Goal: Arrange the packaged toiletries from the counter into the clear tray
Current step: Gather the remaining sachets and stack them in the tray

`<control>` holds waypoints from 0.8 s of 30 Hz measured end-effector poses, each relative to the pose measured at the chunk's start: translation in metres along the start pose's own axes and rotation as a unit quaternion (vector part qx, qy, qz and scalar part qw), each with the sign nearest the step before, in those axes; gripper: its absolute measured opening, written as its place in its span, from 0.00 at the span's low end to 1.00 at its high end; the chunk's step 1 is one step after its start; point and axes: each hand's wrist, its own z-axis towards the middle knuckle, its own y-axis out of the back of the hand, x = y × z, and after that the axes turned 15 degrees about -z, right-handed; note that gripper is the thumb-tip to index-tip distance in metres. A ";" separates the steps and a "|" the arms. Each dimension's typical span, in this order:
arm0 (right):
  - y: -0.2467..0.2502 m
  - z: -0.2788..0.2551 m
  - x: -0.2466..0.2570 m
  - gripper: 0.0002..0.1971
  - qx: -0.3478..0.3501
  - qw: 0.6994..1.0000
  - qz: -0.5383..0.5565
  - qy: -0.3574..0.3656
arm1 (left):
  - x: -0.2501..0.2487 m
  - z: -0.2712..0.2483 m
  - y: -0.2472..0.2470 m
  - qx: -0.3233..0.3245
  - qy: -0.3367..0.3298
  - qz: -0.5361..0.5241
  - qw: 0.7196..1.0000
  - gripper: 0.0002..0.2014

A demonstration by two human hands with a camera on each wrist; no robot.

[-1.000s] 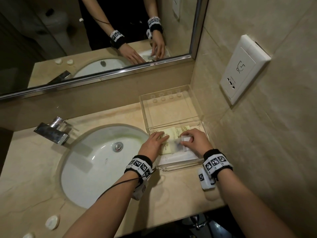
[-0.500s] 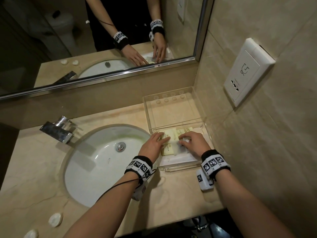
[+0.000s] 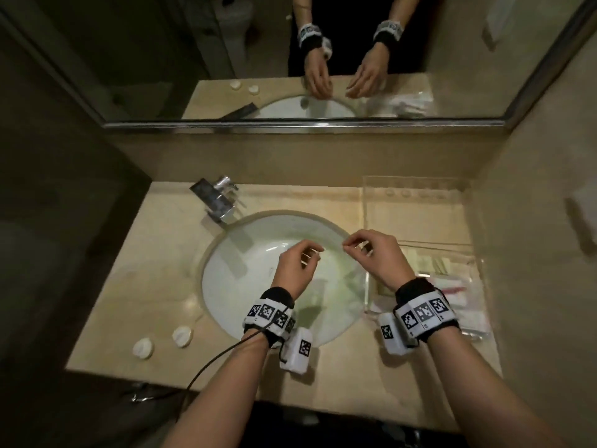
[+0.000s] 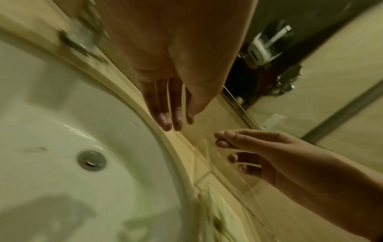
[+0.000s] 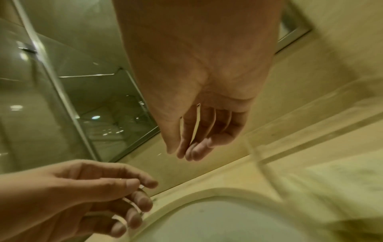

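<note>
The clear tray (image 3: 416, 189) stands on the counter at the right, against the wall. Its far compartment is bare. Its near compartment holds beige packets (image 3: 431, 263) and white packets with red print (image 3: 452, 291). My left hand (image 3: 311, 257) hovers over the right part of the sink, fingers relaxed and holding nothing. My right hand (image 3: 353, 248) hovers beside it, just left of the tray's near wall, also holding nothing. In the left wrist view the left fingers (image 4: 170, 117) hang fairly straight. The right fingers (image 5: 192, 150) hang loose above the tray wall (image 5: 257, 155).
A white sink basin (image 3: 252, 286) takes up the counter's middle, with a chrome faucet (image 3: 216, 202) behind it. Two small white round items (image 3: 182, 336) lie at the front left. A mirror (image 3: 226, 59) runs along the back; a blurred wall plate (image 3: 583, 208) sits on the right wall.
Both hands have come up out of the tray's near compartment and moved left over the sink. The packets they pressed on stay in the tray. The head view has swung left.
</note>
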 end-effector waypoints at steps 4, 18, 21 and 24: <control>-0.045 0.020 0.065 0.02 0.063 0.996 0.015 0.062 | 0.024 -0.030 0.077 -0.088 0.064 -0.008 0.994 0.07; -0.239 0.018 0.224 0.11 0.355 0.914 -0.042 0.192 | 0.122 -0.168 0.265 -0.304 0.275 0.098 0.907 0.15; -0.262 0.009 0.233 0.23 0.371 0.901 -0.096 0.205 | 0.133 -0.180 0.274 -0.318 0.285 0.091 0.899 0.22; -0.277 0.000 0.240 0.30 0.381 0.890 -0.123 0.219 | 0.140 -0.182 0.278 -0.301 0.296 0.074 0.904 0.25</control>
